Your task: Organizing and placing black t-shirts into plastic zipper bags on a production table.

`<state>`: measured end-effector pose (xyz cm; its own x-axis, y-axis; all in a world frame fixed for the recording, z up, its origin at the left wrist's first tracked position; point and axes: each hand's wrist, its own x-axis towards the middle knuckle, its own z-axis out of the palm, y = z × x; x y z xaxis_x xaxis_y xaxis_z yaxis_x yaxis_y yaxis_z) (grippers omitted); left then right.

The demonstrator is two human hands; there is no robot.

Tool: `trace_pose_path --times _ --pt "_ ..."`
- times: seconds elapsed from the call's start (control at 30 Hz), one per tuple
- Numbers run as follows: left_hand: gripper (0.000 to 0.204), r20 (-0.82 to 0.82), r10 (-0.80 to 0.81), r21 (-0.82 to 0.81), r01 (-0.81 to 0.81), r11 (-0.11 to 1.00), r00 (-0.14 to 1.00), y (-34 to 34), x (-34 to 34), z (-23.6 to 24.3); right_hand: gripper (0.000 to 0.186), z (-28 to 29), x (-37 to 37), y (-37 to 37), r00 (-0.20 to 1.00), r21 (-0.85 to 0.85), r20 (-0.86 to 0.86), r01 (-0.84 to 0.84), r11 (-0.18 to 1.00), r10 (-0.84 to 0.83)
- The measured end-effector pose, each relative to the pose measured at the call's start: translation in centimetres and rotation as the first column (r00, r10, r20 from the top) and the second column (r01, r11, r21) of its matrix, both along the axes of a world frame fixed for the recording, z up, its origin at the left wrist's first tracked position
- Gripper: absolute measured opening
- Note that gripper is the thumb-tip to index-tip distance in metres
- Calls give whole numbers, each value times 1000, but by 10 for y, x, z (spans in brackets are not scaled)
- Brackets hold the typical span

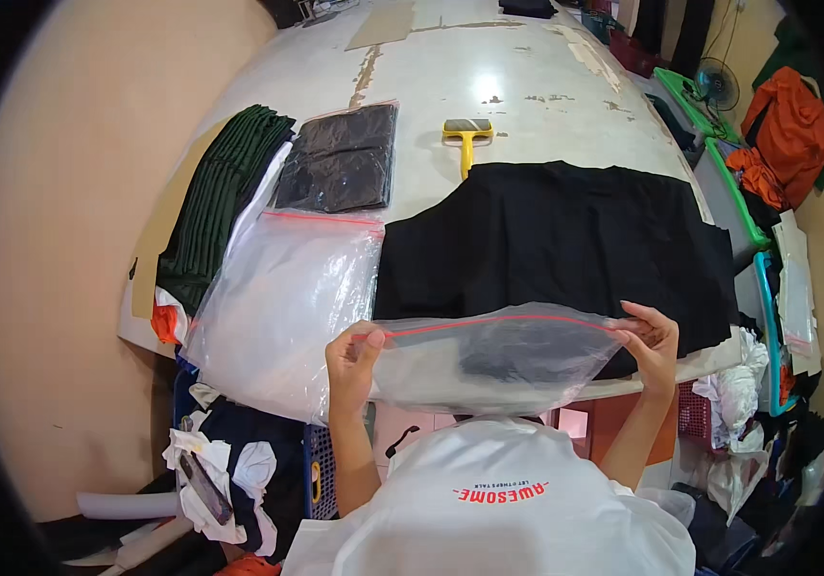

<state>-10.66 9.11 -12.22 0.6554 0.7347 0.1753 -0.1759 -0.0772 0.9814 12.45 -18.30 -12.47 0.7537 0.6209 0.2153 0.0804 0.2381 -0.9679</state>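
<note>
A long white surface (450, 77) with worn, peeling patches runs away from the person, carrying most of the goods. Spread flat across its near end lies a black garment (565, 240), its right edge hanging over the surface's side. To its left sits a slack pile of clear plastic bags (287, 307) with a red strip along the top, spilling over the near edge. Farther left, a stack of dark green folded clothes (215, 206) rests along the surface's edge, and just beside it lies a black garment already packed in a clear bag (340, 158). Beyond the spread garment, touching its far edge, lies a yellow-handled lint brush (466, 139).

Held up in front of the person, over the near edge of the surface, is a clear zip bag (493, 355) with a red seal line, a dark folded item showing through its plastic. The left hand (352, 365) pinches the bag's left top corner, its grip closed on the plastic. The right hand (652, 341) pinches the right top corner, grip likewise closed on the bag, so the seal line stretches between the two hands.

Off the surface's right side, orange cloth (786, 125) is heaped near green bins (728, 168).
</note>
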Motion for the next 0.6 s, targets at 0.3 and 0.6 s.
trace_pose_path --times 0.3,0.6 --pt "30 -65 -10 -38 8 999 998 -3 36 6 13 8 42 2 990 -13 65 123 992 -122" --pt "38 -255 240 -50 -261 964 937 -27 46 -48 23 -58 115 5 881 72 -412 284 956 -231"
